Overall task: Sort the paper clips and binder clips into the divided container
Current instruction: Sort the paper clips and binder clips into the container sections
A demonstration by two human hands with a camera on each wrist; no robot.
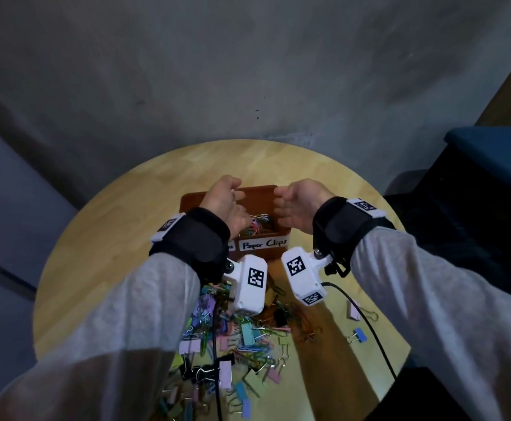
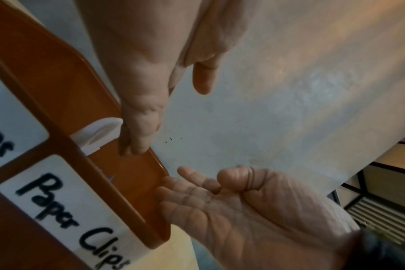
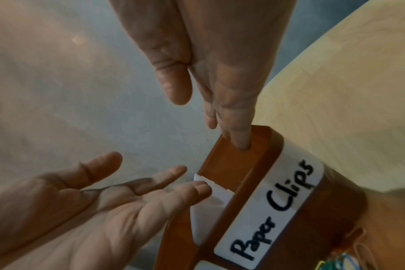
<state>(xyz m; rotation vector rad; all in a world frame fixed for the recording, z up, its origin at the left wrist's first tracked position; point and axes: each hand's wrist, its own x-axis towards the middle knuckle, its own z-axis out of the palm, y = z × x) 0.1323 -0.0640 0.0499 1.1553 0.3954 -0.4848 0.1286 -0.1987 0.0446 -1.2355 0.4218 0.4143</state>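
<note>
I hold both palms loose and empty, left hand [image 1: 224, 205] and right hand [image 1: 298, 205], over the divided container [image 1: 257, 253] at twelve o'clock, dumping into Paper Clips; the unsorted pile [image 1: 233, 338] lies at six.

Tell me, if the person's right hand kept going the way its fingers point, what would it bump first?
Probably the left hand, facing it above the brown divided container; the right hand points leftward. Depth is uncertain.

Both arms wear light grey sleeves [image 1: 145, 302] and wide black wrist straps [image 1: 199, 238], each with a white camera box [image 1: 249, 287] carrying square black-and-white tags, plus black cables [image 1: 366, 323] trailing off.
</note>
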